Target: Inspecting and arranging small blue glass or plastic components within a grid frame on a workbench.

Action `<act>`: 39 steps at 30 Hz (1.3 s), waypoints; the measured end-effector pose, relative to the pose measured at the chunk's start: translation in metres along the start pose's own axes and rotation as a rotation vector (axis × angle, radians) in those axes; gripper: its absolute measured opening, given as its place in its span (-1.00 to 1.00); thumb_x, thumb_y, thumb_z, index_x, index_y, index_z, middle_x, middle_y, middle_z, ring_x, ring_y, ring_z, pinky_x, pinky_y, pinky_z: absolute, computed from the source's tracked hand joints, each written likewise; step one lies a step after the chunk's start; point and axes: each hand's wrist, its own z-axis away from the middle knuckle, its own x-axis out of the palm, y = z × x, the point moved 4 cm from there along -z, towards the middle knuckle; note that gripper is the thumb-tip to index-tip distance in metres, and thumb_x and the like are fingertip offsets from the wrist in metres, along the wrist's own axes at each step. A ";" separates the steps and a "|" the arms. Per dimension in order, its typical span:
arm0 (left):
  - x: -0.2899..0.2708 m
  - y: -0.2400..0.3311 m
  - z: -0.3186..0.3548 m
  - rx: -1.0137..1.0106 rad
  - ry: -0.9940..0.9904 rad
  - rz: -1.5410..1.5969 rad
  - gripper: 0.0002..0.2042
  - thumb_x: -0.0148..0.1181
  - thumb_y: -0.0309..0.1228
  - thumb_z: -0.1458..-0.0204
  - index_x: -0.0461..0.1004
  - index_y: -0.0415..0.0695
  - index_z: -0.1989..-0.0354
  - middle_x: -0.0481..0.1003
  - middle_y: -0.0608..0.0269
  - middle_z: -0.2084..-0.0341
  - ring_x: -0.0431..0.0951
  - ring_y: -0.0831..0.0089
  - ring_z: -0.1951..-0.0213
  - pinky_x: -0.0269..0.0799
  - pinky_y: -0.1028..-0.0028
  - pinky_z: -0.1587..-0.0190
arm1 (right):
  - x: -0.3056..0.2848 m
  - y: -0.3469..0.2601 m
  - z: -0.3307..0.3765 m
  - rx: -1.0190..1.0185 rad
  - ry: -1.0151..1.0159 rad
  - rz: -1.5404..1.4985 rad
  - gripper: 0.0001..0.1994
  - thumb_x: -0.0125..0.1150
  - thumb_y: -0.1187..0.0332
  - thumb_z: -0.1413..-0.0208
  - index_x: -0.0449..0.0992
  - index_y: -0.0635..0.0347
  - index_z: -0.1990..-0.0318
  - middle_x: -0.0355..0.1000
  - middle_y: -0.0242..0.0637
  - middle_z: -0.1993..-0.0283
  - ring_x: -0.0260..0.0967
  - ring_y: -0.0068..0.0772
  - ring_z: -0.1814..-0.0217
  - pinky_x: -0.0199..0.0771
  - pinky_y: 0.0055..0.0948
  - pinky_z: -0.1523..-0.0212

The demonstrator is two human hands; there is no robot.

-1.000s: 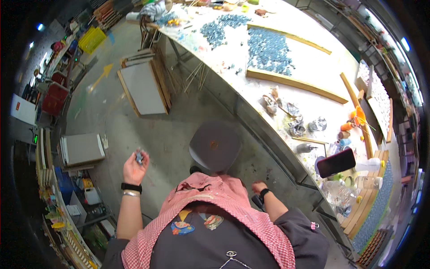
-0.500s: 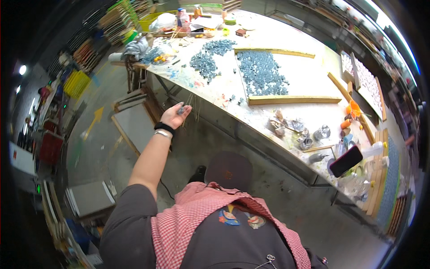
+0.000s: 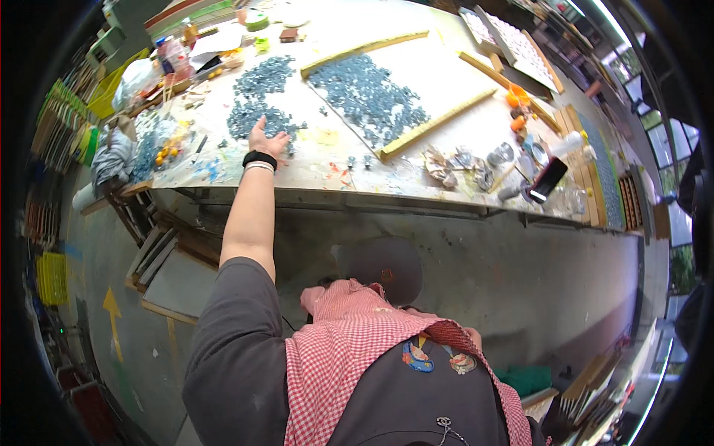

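Observation:
My left hand [image 3: 268, 140] reaches out over the near edge of a loose pile of small blue-grey pieces [image 3: 260, 117] on the white worktable [image 3: 312, 172]. Its fingers and thumb are spread, and nothing shows between them. Some pieces lie right beside the fingertips. To the right of that pile, a sheet of similar blue-grey pieces [image 3: 368, 100] lies between two yellowish wooden strips [image 3: 439, 123]. My right hand does not show.
Crumpled wrappers [image 3: 440, 167], clear cups [image 3: 502, 154] and a phone [image 3: 548, 180] stand at the table's right. Bottles [image 3: 172, 56] and yellow-orange bits [image 3: 169, 152] sit at the left. Framed panels [image 3: 178, 279] lean below the table, near a dark stool [image 3: 387, 267].
My left hand has moved from beside the table, where it held small blue-grey bits, up over the pile, and its fingers have spread. The view has turned and come closer to the table.

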 end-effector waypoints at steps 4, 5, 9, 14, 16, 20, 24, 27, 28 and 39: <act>0.019 -0.029 0.030 0.057 0.167 -0.384 -0.18 0.22 -0.19 0.14 -0.16 -0.13 -0.24 0.06 -0.17 -0.12 0.08 -0.01 -0.17 -0.07 0.07 -0.17 | 0.024 0.130 -0.017 0.117 0.006 -0.152 -0.72 0.13 0.44 0.09 0.39 0.29 0.17 0.42 -0.20 0.40 0.43 -0.42 0.47 0.44 -0.52 0.55; 0.007 -0.033 0.021 0.303 0.138 -0.524 -0.22 0.24 -0.23 0.16 -0.08 -0.19 -0.19 0.11 -0.18 -0.08 0.13 0.00 -0.12 0.01 0.12 -0.13 | 0.029 0.145 -0.021 -0.027 0.004 0.064 -0.72 0.15 0.43 0.10 0.40 0.28 0.17 0.42 -0.20 0.40 0.43 -0.41 0.47 0.44 -0.50 0.56; 0.011 -0.107 0.047 1.281 0.005 -1.475 -0.44 0.24 -0.36 0.24 0.20 -0.36 0.06 0.29 -0.19 0.16 0.24 -0.01 0.05 0.12 0.20 -0.04 | 0.047 0.145 -0.015 0.011 -0.054 0.068 -0.71 0.18 0.38 0.11 0.41 0.27 0.19 0.44 -0.23 0.42 0.43 -0.39 0.47 0.43 -0.44 0.53; 0.036 -0.178 0.088 1.265 -0.319 -1.812 -0.58 0.16 -0.40 0.21 0.29 -0.25 0.12 0.25 -0.15 0.09 0.20 -0.01 0.00 0.09 0.17 -0.07 | 0.025 -0.029 -0.036 -0.095 -0.184 -0.220 -0.75 0.10 0.43 0.04 0.37 0.26 0.17 0.39 -0.32 0.44 0.36 -0.50 0.50 0.38 -0.53 0.52; 0.038 -0.188 0.075 1.307 -0.400 -2.025 -0.61 0.15 -0.37 0.20 0.32 -0.20 0.14 0.22 -0.13 0.05 0.17 0.00 -0.05 0.06 0.13 -0.10 | 0.025 -0.125 -0.042 -0.268 -0.179 -0.245 -0.72 0.11 0.41 0.00 0.33 0.24 0.10 0.39 -0.35 0.34 0.36 -0.56 0.38 0.42 -0.55 0.34; 0.058 -0.183 0.042 1.369 -0.637 -2.156 -0.73 -0.04 -0.41 0.05 0.33 -0.18 0.14 0.20 -0.13 0.02 0.09 -0.03 -0.12 -0.06 0.13 -0.18 | 0.026 -0.274 -0.026 -0.636 -0.216 -0.317 -0.72 0.06 0.48 -0.04 0.31 0.30 0.07 0.36 -0.30 0.21 0.34 -0.56 0.23 0.40 -0.56 0.19; 0.065 -0.125 0.002 1.356 -0.443 -2.096 -0.73 0.02 -0.52 0.23 0.39 -0.16 0.25 0.25 -0.06 0.09 0.10 0.00 -0.12 -0.11 0.10 -0.18 | 0.055 -0.349 -0.017 -0.580 -0.179 -0.276 -0.70 0.05 0.52 -0.03 0.30 0.32 0.05 0.35 -0.27 0.16 0.31 -0.58 0.17 0.36 -0.56 0.11; 0.084 -0.095 -0.007 1.323 -0.403 -1.918 -0.76 0.13 -0.51 0.30 0.42 -0.11 0.34 0.31 0.05 0.19 0.18 0.09 -0.04 0.01 0.17 -0.09 | 0.090 -0.375 -0.004 -0.479 -0.268 -0.258 -0.70 0.06 0.51 -0.03 0.31 0.30 0.04 0.35 -0.29 0.15 0.31 -0.61 0.19 0.34 -0.61 0.15; 0.093 -0.088 -0.014 1.298 -0.394 -1.799 -0.78 0.15 -0.49 0.30 0.44 -0.10 0.37 0.33 0.10 0.23 0.22 0.13 0.01 0.05 0.19 -0.04 | 0.104 -0.385 -0.003 -0.467 -0.333 -0.219 -0.70 0.06 0.51 -0.02 0.31 0.29 0.04 0.36 -0.29 0.15 0.31 -0.62 0.20 0.33 -0.63 0.17; 0.119 -0.118 -0.063 1.234 -0.393 -1.812 -0.90 0.23 -0.45 0.31 0.49 -0.04 0.53 0.39 0.30 0.51 0.33 0.28 0.28 0.17 0.32 0.19 | 0.158 -0.443 -0.027 -0.809 0.062 0.064 -0.82 0.06 0.48 0.05 0.42 0.31 0.25 0.39 -0.09 0.29 0.38 -0.15 0.28 0.37 -0.36 0.28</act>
